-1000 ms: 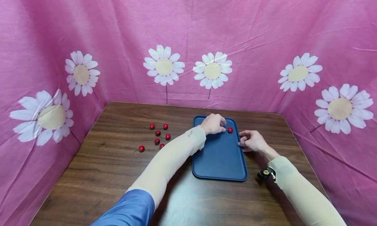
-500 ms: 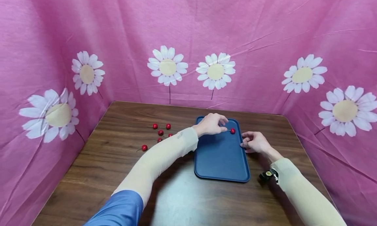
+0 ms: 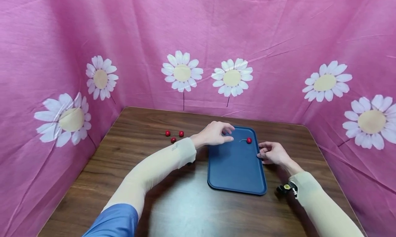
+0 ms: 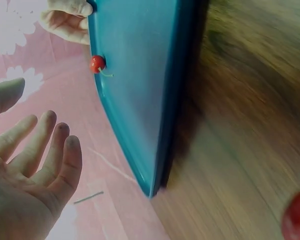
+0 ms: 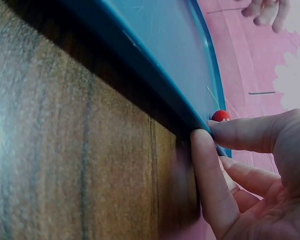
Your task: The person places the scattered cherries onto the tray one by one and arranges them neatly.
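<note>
A single red cherry [image 3: 249, 140] with a thin stem lies near the far right corner of a blue tray [image 3: 236, 168]. Over the tray's far left part is my left hand [image 3: 216, 133], its fingers spread and nothing between them; the left wrist view shows the bare palm [image 4: 25, 195]. My right hand [image 3: 273, 153] holds the tray's right edge. In the right wrist view its thumb [image 5: 250, 134] and forefinger pinch the rim close to the cherry [image 5: 220, 116].
Several cherries lie on the wooden table [image 3: 139, 154] left of the tray, such as one cherry [image 3: 181, 134]; my left sleeve [image 3: 161, 161] may hide others. Pink cloth [image 3: 204, 24] printed with daisies surrounds the table's back and sides.
My left hand has let go of the cherry on the tray and drawn back to the left, fingers opening. The right hand stays at the tray's edge. The head view has shifted slightly left.
</note>
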A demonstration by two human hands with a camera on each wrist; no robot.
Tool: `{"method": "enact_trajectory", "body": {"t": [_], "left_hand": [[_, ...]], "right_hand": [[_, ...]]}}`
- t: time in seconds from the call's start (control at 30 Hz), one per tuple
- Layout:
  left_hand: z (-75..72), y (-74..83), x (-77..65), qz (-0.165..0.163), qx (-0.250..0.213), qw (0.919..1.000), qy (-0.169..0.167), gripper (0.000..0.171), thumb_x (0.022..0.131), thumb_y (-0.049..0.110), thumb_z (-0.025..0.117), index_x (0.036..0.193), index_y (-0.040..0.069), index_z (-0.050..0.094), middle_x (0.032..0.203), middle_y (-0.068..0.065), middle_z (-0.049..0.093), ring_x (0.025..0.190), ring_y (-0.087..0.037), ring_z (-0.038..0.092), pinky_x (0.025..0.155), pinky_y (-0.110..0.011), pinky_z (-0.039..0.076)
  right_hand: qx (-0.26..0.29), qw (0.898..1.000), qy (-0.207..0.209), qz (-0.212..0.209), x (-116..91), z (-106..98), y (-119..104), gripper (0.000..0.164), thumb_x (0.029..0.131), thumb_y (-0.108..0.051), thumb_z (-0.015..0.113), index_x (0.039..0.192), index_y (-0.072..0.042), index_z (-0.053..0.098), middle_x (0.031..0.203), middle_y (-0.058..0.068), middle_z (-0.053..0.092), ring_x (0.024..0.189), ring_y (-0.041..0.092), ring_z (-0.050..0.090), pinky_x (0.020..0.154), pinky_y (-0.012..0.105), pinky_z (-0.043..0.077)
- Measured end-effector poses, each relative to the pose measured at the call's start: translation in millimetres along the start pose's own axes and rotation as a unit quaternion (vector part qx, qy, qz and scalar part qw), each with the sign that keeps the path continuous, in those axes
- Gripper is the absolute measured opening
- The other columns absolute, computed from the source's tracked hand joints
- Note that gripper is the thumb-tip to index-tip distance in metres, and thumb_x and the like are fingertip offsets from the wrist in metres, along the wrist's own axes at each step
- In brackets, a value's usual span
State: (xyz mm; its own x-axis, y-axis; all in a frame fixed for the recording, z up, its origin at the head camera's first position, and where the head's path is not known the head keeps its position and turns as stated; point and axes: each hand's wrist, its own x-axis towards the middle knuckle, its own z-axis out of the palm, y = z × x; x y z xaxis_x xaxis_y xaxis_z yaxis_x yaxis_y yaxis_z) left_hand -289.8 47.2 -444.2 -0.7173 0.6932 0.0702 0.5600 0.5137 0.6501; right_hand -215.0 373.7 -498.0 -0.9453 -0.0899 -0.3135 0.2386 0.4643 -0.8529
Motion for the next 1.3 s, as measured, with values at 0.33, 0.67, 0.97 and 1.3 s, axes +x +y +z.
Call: {"method": "enact_trajectory", "body": {"t": [0.33, 0.67, 0.97, 1.3], "left_hand": [[-21.6, -24.2, -35.5, 0.002, -0.028, 0.9995, 0.016, 0.043, 0.108, 0.033, 0.075, 0.147, 0.014, 0.073, 0.141, -0.010, 0.079, 0.128, -0.024, 0.075, 0.108, -0.045, 0.062], [-44.7, -41.0, -62.9, -0.017, -0.034, 0.9987, 0.034, 0.036, 0.107, 0.029, 0.077, 0.140, 0.012, 0.076, 0.132, -0.004, 0.082, 0.121, -0.020, 0.077, 0.103, -0.041, 0.065], [-64.1, -61.8, -80.3, -0.025, -0.042, 0.9968, 0.063, 0.032, 0.106, 0.027, 0.079, 0.135, 0.013, 0.079, 0.126, -0.004, 0.084, 0.113, -0.019, 0.079, 0.097, -0.039, 0.066], [-79.9, -92.1, -103.8, -0.052, -0.036, 0.9929, 0.101, 0.025, 0.105, 0.021, 0.079, 0.128, 0.013, 0.082, 0.119, -0.008, 0.086, 0.102, -0.020, 0.079, 0.087, -0.034, 0.061]], "right_hand": [[0.001, 1.000, -0.001, -0.007, 1.0, 1.0, 2.0, 0.061, 0.100, 0.006, 0.072, 0.153, 0.022, 0.046, 0.091, -0.001, 0.069, 0.078, 0.003, 0.071, 0.069, 0.032, 0.069], [-0.014, 1.000, -0.003, -0.003, 0.7, -1.4, 2.6, 0.063, 0.101, 0.004, 0.075, 0.155, 0.021, 0.046, 0.093, 0.000, 0.070, 0.078, 0.004, 0.071, 0.070, 0.031, 0.069], [-0.016, 1.000, -0.004, -0.005, -0.2, -1.1, 2.9, 0.063, 0.101, 0.004, 0.075, 0.154, 0.021, 0.046, 0.092, 0.000, 0.070, 0.078, 0.004, 0.070, 0.069, 0.031, 0.069], [-0.020, 1.000, -0.004, -0.006, 1.8, -2.2, 5.7, 0.063, 0.101, 0.003, 0.074, 0.155, 0.021, 0.046, 0.096, 0.004, 0.071, 0.079, 0.005, 0.070, 0.070, 0.032, 0.069]]}}
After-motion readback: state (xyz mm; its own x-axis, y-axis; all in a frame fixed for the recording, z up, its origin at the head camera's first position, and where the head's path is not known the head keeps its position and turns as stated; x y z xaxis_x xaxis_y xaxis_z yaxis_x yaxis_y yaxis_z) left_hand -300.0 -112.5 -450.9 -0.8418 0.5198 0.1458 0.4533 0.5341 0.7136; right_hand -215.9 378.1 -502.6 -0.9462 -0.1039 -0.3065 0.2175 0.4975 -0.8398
